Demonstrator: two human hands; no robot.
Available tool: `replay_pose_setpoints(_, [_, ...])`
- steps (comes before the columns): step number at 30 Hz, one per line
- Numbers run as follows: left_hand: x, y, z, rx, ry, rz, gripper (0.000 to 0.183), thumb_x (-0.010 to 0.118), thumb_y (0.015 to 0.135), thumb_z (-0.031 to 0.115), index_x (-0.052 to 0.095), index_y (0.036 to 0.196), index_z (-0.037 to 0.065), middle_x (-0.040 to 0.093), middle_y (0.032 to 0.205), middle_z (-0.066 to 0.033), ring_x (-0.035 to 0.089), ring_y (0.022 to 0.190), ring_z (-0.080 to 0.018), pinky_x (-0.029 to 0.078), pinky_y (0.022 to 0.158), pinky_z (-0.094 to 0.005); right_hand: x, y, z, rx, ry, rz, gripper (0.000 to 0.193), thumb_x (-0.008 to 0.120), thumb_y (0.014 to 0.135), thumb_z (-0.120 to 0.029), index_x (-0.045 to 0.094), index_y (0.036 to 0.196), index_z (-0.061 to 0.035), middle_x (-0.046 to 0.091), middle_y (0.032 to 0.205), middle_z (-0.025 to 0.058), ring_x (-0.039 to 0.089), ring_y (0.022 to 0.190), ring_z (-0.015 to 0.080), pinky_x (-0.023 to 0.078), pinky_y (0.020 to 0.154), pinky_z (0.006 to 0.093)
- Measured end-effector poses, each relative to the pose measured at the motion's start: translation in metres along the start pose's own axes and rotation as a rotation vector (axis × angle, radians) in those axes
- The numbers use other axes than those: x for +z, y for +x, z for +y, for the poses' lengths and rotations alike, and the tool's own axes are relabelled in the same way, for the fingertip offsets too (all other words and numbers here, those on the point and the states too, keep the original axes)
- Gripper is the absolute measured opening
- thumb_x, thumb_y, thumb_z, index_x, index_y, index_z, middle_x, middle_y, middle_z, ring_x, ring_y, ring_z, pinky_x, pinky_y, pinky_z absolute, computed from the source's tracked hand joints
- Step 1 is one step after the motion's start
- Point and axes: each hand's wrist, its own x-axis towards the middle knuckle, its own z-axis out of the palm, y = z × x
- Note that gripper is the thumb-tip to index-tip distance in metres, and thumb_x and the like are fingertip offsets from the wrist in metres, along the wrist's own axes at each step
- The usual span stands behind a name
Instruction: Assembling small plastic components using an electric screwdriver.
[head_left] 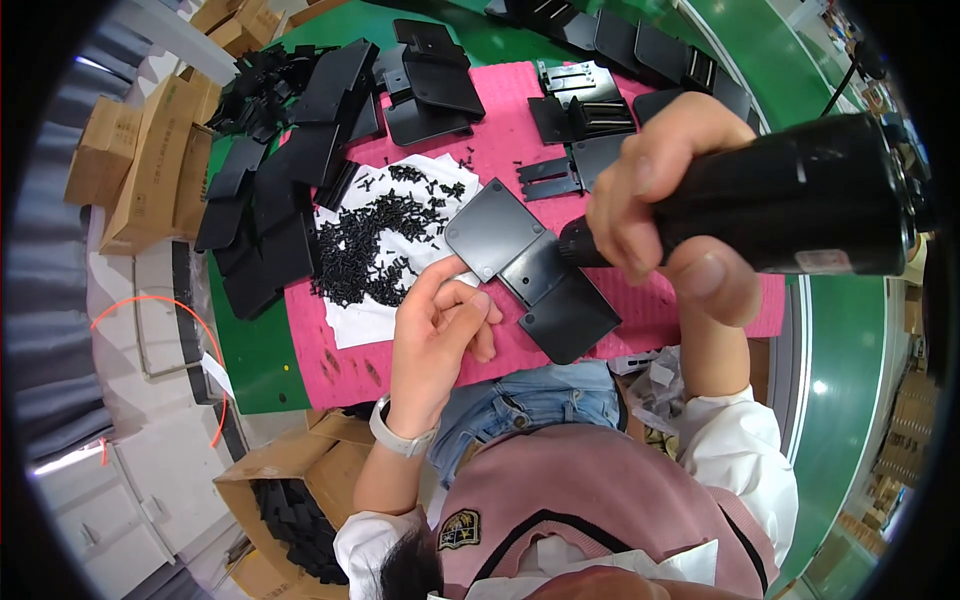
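Note:
In my right hand is a thick black electric screwdriver, wrapped by the fingers and thumb. Its nose points left, over the joint of a black plastic bracket made of two rounded plates and a narrower middle piece. My left hand is at the bracket's lower left edge, index finger against it. The other fingers curl in under the thumb; what they hold, if anything, is hidden. Just left of the bracket, many small black screws lie heaped on a white cloth.
Pink foam matting covers part of the green table. Stacked black plates stand at the left, more brackets at the back, and metal-railed pieces at the back right. A carton of black parts sits below, at the lower left.

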Motion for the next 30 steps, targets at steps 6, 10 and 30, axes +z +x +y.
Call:
replay_pose_setpoints(6, [0.001,0.002,-0.007,0.048,-0.037,-0.012,0.035,0.051,0.090,0.002,0.041,0.123,-0.004,0.058,0.078,-0.0086,0.053,0.054,-0.0096,0.042,0.048,-0.0210,0.018,0.008,0.001,0.105,-0.089,0.042,0.049,0.076,0.070,-0.030,0.047,0.093,0.0014,0.048,0.060,0.0024,0.047,0.050,0.0085,0.040,0.046,0.0212])
replay_pose_setpoints(10, [0.000,0.001,-0.012,0.087,-0.027,-0.005,0.034,0.051,0.090,0.002,0.042,0.122,-0.004,0.058,0.078,-0.0084,0.053,0.053,-0.0090,0.043,0.048,-0.0206,0.024,0.017,0.006,0.024,-0.181,0.008,0.038,0.072,0.069,-0.022,0.050,0.089,0.0027,0.054,0.062,0.0067,0.049,0.048,0.0085,0.040,0.044,0.0205])
replay_pose_setpoints(30, [0.003,0.001,-0.015,0.143,0.017,0.063,0.030,0.049,0.090,0.001,0.045,0.119,-0.004,0.058,0.075,-0.0078,0.052,0.052,-0.0082,0.042,0.046,-0.0201,0.014,0.021,0.009,0.156,-0.179,-0.049,0.028,0.065,0.074,-0.014,0.050,0.089,0.0034,0.050,0.055,0.0059,0.044,0.039,0.0102,0.035,0.038,0.0224])
